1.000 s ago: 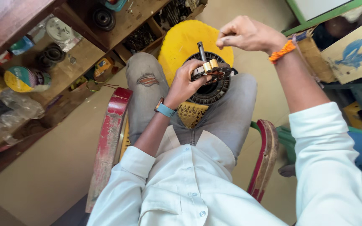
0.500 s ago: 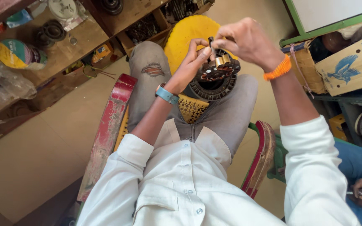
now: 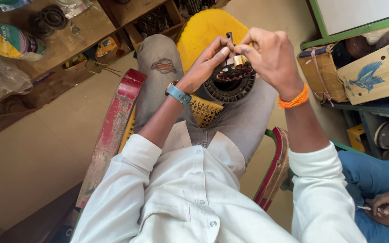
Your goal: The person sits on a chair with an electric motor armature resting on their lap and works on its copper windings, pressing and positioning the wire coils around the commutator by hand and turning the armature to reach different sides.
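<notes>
Head view: on the lap of grey jeans, a round black motor stator rests. Left hand pinches its upper edge; right hand pinches a small brass-coloured piece atop it. Beyond, a yellow stool.

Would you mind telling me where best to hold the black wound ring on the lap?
Probably by the ring's bare black outer rim, from the near side: the left hand and right hand crowd the top, where copper windings fill the middle.
</notes>
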The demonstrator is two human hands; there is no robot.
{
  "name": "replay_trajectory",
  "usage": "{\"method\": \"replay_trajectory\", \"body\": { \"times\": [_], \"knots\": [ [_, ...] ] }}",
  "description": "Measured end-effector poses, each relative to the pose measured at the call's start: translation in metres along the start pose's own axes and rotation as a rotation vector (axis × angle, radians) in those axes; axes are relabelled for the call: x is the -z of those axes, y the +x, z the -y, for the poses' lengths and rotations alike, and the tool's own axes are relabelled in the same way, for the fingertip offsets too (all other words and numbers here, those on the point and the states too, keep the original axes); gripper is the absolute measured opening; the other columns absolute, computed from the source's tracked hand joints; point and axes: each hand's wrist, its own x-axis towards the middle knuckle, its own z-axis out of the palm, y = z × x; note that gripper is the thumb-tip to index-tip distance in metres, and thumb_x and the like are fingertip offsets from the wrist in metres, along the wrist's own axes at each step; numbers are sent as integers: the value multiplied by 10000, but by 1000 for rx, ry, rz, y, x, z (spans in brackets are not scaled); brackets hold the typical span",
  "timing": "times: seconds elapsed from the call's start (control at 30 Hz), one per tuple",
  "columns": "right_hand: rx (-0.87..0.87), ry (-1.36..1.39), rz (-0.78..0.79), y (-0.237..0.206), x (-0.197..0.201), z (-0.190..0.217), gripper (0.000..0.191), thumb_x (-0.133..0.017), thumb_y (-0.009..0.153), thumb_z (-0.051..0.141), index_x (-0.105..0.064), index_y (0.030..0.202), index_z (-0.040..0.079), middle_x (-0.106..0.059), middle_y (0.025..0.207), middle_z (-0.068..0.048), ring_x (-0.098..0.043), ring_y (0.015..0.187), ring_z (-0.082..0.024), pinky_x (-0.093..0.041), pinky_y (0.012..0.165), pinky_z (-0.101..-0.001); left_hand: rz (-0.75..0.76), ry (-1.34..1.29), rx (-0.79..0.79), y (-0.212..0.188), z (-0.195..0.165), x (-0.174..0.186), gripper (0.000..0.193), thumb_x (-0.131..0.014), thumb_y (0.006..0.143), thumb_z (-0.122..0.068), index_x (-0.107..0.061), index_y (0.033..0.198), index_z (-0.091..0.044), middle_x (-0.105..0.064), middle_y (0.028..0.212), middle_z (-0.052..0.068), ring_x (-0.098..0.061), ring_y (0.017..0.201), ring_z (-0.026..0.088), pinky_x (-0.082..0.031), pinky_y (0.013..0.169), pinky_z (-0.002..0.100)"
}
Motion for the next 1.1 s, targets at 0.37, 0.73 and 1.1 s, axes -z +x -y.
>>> {"method": "replay_trajectory", "body": {
  "times": [0.37,0.73,1.1],
  "knots": [
    [-86,72,-246,-36,-22,6,109,-761,1000,71,-708,947,-8,-583,668,-80,-507,591,-130,-406,554,-313,-22,28,-101,-2,-2,-5,242,-443,1161,-295,-553,1178,-80,-565,1050,-7,-549,1021,93,-470,940,271],
    [-289,214,-358,-113,-101,-20,74,-729,956,31,-691,934,-28,-588,688,-5,-495,613,-51,-419,559,-284,-184,598,-185,-9,-3,-27,361,-829,854,-158,-607,1128,-77,-651,1066,53,-665,1005,211,-535,902,335],
    [-82,227,-345,-91,-3,-64,234,-754,1083,143,-664,946,-23,-584,767,-4,-458,695,-49,-364,610,-256,-323,761,-283,-17,0,-38,373,-852,847,-73,-641,1154,-58,-687,1081,100,-652,1025,293,-535,900,391]
  ]
}}
